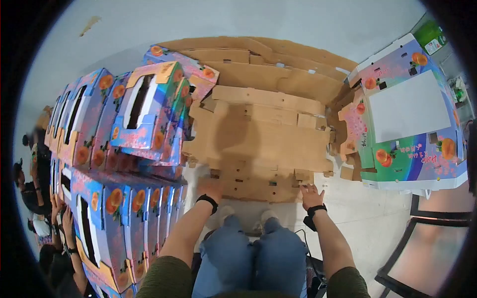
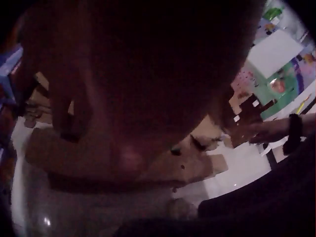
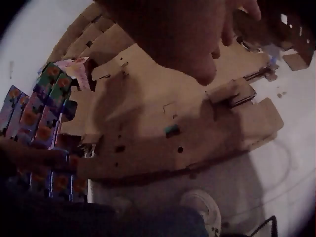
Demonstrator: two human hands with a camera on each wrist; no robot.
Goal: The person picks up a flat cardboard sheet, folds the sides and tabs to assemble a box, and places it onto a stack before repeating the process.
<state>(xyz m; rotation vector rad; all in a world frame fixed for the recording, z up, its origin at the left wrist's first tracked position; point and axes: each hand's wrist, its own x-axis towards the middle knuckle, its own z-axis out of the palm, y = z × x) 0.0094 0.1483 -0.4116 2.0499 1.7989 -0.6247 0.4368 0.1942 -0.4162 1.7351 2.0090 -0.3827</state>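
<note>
A stack of flat brown cardboard sheets lies on the floor in front of the person's feet. By its near left corner is the left hand, blurred in the head view; in the left wrist view the hand is large and dark over the cardboard, and contact cannot be made out. The right hand is at the near right corner, its fingers spread and loosely bent. In the right wrist view the right hand hangs over the cardboard, with nothing seen in its grip.
Printed fruit boxes stand in rows and stacks at the left. More cardboard leans at the back. A printed box piece with a white sheet on it is at the right, above dark-framed panels. Other people are at the far left.
</note>
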